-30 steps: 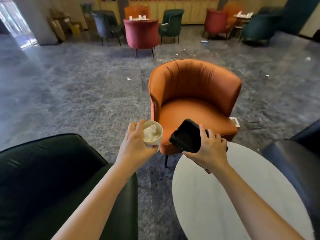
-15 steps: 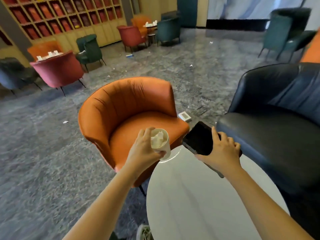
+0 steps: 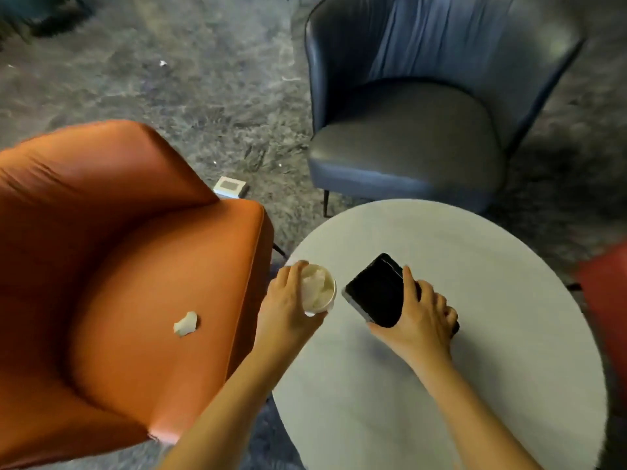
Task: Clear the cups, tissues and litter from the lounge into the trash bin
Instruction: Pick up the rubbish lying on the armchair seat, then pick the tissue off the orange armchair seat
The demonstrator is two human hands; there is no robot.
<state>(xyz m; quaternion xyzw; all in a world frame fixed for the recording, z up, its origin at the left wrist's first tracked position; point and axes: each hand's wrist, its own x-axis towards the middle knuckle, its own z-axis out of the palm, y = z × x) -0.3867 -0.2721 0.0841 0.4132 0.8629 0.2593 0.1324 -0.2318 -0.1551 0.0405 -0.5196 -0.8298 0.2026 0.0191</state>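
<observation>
My left hand grips a white paper cup stuffed with crumpled tissue, held over the left edge of the round white table. My right hand holds a black flat box-like object just above the table top. A crumpled white tissue lies on the seat of the orange armchair to the left. Small white scraps of litter lie on the grey carpet further off. No trash bin is in view.
A dark blue armchair stands behind the table. A small white box sits on the carpet between the two chairs. A red seat edge shows at the far right.
My view has swung right and tilted down over the table and chairs. Both hands keep their hold on the cup and the black object, now over the table. The tissue on the orange seat has come into sight.
</observation>
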